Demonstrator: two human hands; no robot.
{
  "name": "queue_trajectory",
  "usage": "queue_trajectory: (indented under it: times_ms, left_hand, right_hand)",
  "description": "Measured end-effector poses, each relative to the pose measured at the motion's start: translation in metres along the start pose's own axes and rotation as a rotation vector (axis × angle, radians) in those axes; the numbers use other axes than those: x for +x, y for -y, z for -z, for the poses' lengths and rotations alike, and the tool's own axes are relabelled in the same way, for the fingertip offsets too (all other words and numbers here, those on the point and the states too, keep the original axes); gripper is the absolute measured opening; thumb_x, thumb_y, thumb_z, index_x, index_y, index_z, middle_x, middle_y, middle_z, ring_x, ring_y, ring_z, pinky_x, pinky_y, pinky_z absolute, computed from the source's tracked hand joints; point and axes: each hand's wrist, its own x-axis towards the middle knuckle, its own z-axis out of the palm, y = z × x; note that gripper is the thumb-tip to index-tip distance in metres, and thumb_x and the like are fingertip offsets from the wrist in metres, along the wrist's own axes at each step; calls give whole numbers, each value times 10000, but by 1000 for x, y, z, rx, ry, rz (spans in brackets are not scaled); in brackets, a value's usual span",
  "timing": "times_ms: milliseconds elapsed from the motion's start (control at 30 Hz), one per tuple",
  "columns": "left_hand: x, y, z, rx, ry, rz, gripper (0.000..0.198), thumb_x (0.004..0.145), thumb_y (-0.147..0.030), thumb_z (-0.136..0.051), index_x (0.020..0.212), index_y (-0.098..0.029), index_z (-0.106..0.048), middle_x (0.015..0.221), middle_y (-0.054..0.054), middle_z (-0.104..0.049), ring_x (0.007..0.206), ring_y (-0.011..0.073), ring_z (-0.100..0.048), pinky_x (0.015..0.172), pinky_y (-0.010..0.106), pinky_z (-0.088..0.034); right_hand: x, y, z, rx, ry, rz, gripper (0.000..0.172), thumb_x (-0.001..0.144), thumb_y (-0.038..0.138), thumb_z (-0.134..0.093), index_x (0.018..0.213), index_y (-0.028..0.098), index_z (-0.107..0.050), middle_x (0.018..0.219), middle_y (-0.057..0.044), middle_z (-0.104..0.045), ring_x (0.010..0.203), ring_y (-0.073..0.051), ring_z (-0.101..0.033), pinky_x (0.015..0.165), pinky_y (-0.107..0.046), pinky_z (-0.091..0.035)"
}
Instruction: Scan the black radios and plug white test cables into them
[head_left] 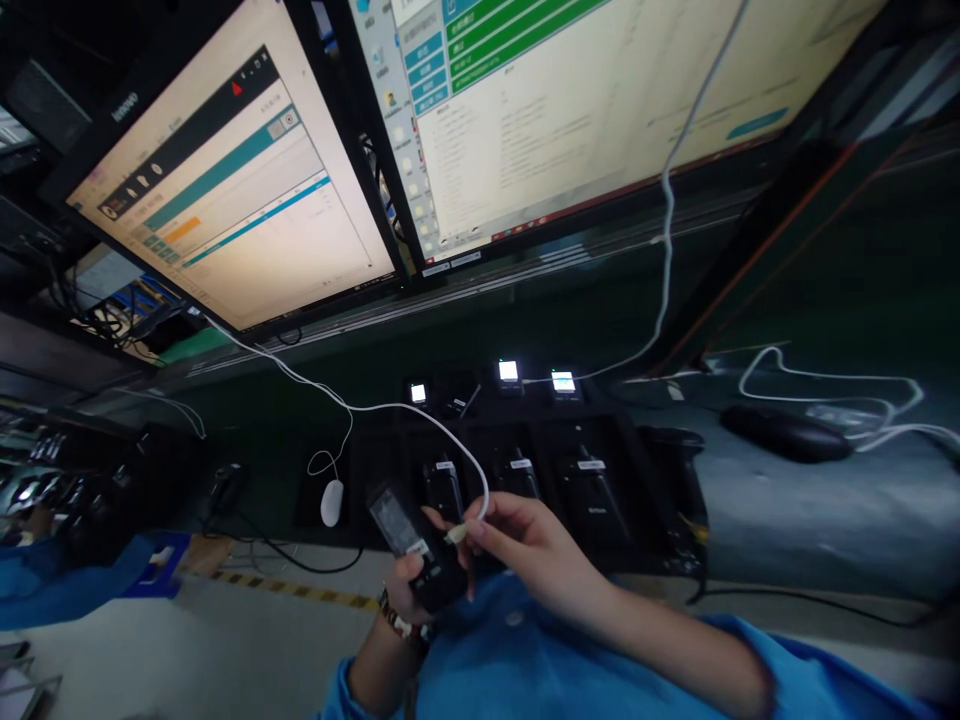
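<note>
My left hand (pixel 409 590) is closed around a black handheld device (pixel 401 525) with a small dark screen and a white label, tilted over the front edge of the bench. Between the thumb and fingers of my right hand (pixel 525 545) is the plug end of a white cable (pixel 469 455). That plug is beside the device's right edge; whether it touches the device I cannot tell. Just beyond my hands, a black tray (pixel 544 480) holds several similar black devices, one of them a larger black unit (pixel 596 505) with a white label.
Two lit monitors (pixel 247 200) stand at the back. Small devices with glowing screens (pixel 508 372) sit behind the tray. A white mouse (pixel 331 502) lies left, a black scanner-like object (pixel 784 433) right. White cables cross the bench. At far left shows another person's blue sleeve (pixel 67 580).
</note>
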Motion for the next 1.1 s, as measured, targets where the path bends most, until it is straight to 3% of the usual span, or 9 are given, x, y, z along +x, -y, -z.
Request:
queue_trajectory:
  times_ms: [100, 233, 367, 533, 700, 800, 900, 1000, 1100]
  left_hand:
    - [0, -5, -4, 125, -28, 42, 661, 485, -556, -782, 1024, -212, -615, 674, 20, -642, 513, 161, -595, 442, 257, -464]
    - [-2, -10, -6, 314, -85, 127, 828, 391, -693, -764, 1042, -200, -624, 841, 91, -689, 698, 256, -653, 649, 405, -549]
    - [-4, -11, 6, 481, -64, 29, 749, 473, -710, -746, 1020, -210, -632, 843, 81, -693, 754, 259, -658, 721, 412, -535]
    - [-5, -13, 15, 570, -37, 5, 570, 533, -497, -841, 970, -205, -622, 839, 52, -692, 760, 206, -649, 741, 354, -524]
    - [-7, -12, 24, 688, -128, 27, 516, 574, -527, -819, 925, -184, -659, 852, 62, -714, 753, 184, -641, 765, 331, -517]
    - [-9, -5, 31, 611, -170, 59, 486, 555, -515, -838, 858, -170, -677, 828, 66, -727, 746, 183, -644, 756, 326, -518]
    - [-8, 3, 32, 422, -241, 63, 581, 486, -518, -870, 923, -187, -677, 804, 46, -730, 733, 198, -660, 761, 364, -536]
    - [-4, 7, 26, 317, -348, 37, 742, 418, -506, -895, 1055, -207, -658, 783, 34, -735, 698, 219, -676, 750, 410, -555]
    - [-3, 6, 23, 281, -416, 32, 796, 391, -457, -914, 1100, -214, -648, 785, 26, -743, 687, 222, -685, 735, 405, -566]
  right_hand:
    - [0, 0, 2, -104, -16, 15, 377, 772, 545, -700, 747, 181, -607, 653, -2, -634, 601, -142, -620, 570, -284, -551]
    - [1, 3, 5, -167, -4, -15, 382, 758, 552, -700, 738, 179, -616, 648, -4, -636, 592, -135, -607, 582, -277, -527]
    - [3, 10, 10, -252, 36, -60, 309, 725, 475, -730, 704, 179, -642, 667, -15, -658, 632, -148, -619, 609, -282, -517]
    - [9, 12, 25, -393, 96, -79, 218, 721, 379, -716, 687, 168, -677, 635, -12, -645, 601, -141, -591, 577, -270, -471]
    - [17, 3, 35, -396, 94, -51, 199, 701, 364, -722, 664, 173, -679, 673, -19, -655, 640, -151, -597, 611, -280, -474]
    - [20, -2, 31, -309, 106, -43, 219, 686, 382, -732, 661, 175, -667, 763, -32, -672, 671, -156, -607, 650, -297, -495]
    - [20, -5, 23, -270, 51, -65, 240, 696, 411, -718, 697, 185, -639, 674, -7, -641, 616, -143, -581, 621, -290, -483]
    - [18, -5, 17, -348, -38, -12, 224, 739, 410, -665, 707, 198, -599, 594, 16, -588, 571, -133, -543, 584, -277, -456]
    - [17, -4, 14, -464, -66, 95, 183, 775, 372, -618, 716, 199, -603, 642, 1, -596, 613, -142, -547, 607, -281, -457]
